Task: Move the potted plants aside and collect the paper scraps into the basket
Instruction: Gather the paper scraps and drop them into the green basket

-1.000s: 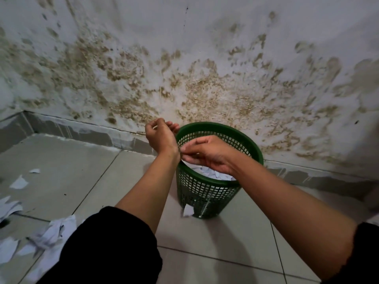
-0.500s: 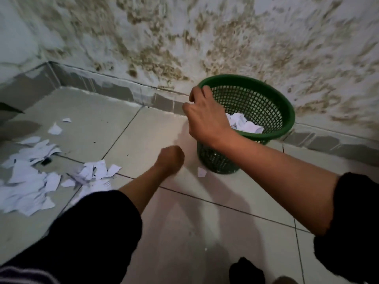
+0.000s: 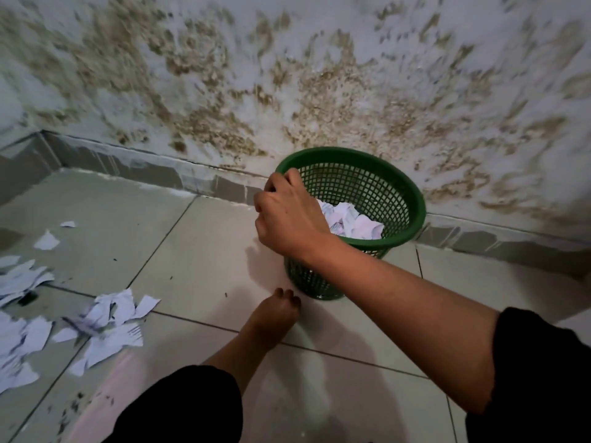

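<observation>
A green mesh basket point(image 3: 412, 199) stands on the tiled floor against the stained wall, with white paper scraps point(image 3: 348, 220) inside it. My right hand point(image 3: 287, 215) is closed on the basket's near-left rim. My left hand point(image 3: 275, 314) is down at the floor just left of the basket's base, fingertips curled onto the tile; what is under them is hidden. More torn paper scraps point(image 3: 112, 311) lie scattered on the floor at the left. No potted plant is in view.
A bigger heap of scraps point(image 3: 19, 279) runs off the left edge, with a small dark object point(image 3: 27, 298) among it. The mould-stained wall point(image 3: 287, 91) and its grey skirting point(image 3: 144, 171) close off the back. My black sleeves fill the bottom.
My left hand dropped from the basket rim to the floor beside the base, over where a small scrap lay. My right hand took hold of the rim. The view tilted down and left.
</observation>
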The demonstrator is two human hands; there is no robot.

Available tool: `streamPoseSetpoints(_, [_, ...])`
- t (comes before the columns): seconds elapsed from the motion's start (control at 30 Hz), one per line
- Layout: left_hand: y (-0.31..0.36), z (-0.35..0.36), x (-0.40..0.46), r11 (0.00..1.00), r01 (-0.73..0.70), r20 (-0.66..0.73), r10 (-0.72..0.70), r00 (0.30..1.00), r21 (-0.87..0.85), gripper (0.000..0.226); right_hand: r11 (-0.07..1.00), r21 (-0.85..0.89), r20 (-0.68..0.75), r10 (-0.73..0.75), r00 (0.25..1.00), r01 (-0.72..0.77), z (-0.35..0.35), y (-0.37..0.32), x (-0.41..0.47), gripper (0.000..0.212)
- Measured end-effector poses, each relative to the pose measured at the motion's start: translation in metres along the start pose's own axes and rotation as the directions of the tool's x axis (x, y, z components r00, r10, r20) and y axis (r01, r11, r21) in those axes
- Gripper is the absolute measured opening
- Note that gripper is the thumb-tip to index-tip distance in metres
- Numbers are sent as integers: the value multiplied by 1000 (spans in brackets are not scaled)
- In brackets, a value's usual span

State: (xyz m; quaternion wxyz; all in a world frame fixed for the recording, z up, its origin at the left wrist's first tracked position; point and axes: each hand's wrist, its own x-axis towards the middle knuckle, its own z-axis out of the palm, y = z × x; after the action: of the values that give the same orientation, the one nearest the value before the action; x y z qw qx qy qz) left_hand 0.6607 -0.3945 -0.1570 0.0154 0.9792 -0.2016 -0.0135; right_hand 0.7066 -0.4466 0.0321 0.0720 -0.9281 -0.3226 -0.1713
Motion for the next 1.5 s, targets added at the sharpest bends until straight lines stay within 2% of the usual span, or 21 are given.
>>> streamPoseSetpoints(0.07, [-12,8,-4,1000,6,-107,-6,994,8,23,999,40,-5,20,1000,-19,0,1,0,26])
streamPoseSetpoints(0.13, [-26,7,-8,979,125,-172,-152,973,-163,14,998,62,-11,22,1000,-22,0,4,1,27])
streamPoseSetpoints(0.17, [-32,2,-9,920,187,-315,-300,900,-344,13,995,95,-15,35,999,-34,0,5,3,27])
streamPoseSetpoints(0.2, [-39,-12,-9,793,248,-375,-507,776,-557,14,986,153,-19,66,998,-62,-1,6,5,29])
streamPoseSetpoints(0.27, [-47,-58,-6,465,278,-290,-820,493,-841,11,947,289,-3,144,990,-137,-3,8,10,38])
streamPoseSetpoints(0.3, [-49,-83,-1,406,197,-303,-863,405,-892,10,922,349,18,170,985,-166,-6,9,13,43])
streamPoseSetpoints(0.33, [-48,-108,3,442,108,-380,-852,359,-890,10,891,412,42,190,981,-190,-8,10,15,46])
streamPoseSetpoints(0.43, [-37,-161,21,556,-70,-535,-748,393,-829,13,747,623,37,270,962,-234,-14,12,22,37])
streamPoseSetpoints(0.57, [-27,-185,42,533,-60,-494,-730,472,-844,13,571,747,-13,525,851,-341,-19,23,28,17])
streamPoseSetpoints(0.63, [-28,-183,46,570,-18,-494,-695,523,-821,16,556,702,-11,634,773,-445,-17,36,28,17])
streamPoseSetpoints(0.7, [-31,-179,41,529,-26,-456,-704,545,-848,21,566,593,38,691,722,-573,-12,50,28,18])
streamPoseSetpoints(0.83, [-52,-159,13,531,65,-415,-726,548,-845,22,573,516,139,678,722,-637,-12,46,37,47])
streamPoseSetpoints(0.9, [-76,-147,-11,551,152,-402,-745,533,-820,24,702,472,36,589,807,-534,-17,26,45,47])
streamPoseSetpoints(1.0, [-117,-121,-62,566,358,-322,-771,550,-743,33,874,402,-82,332,940,-274,-15,-24,55,54])
streamPoseSetpoints(1.07, [-144,-99,-106,585,525,-241,-777,582,-618,42,880,450,-1,172,985,-153,6,-65,56,65])
streamPoseSetpoints(1.1, [-157,-89,-131,582,610,-187,-788,586,-538,47,869,475,109,93,990,-134,21,-87,53,72])
streamPoseSetpoints(1.17, [-173,-74,-180,549,755,-34,-816,578,-359,61,844,509,376,-42,926,-169,57,-123,44,91])
streamPoseSetpoints(1.23, [-183,-62,-231,475,847,103,-855,508,-237,81,848,469,644,-138,752,-247,96,-153,33,114])
streamPoseSetpoints(1.3, [-192,-49,-276,378,905,159,-899,409,-196,103,906,376,786,-200,585,-195,141,-178,17,130])
streamPoseSetpoints(1.37, [-200,-36,-314,282,941,225,-920,321,-187,114,935,348,771,-240,590,-75,177,-202,1,143])
streamPoseSetpoints(1.5, [-206,-8,-354,188,968,293,-928,231,-169,134,835,549,596,-359,718,-38,206,-252,-15,140])
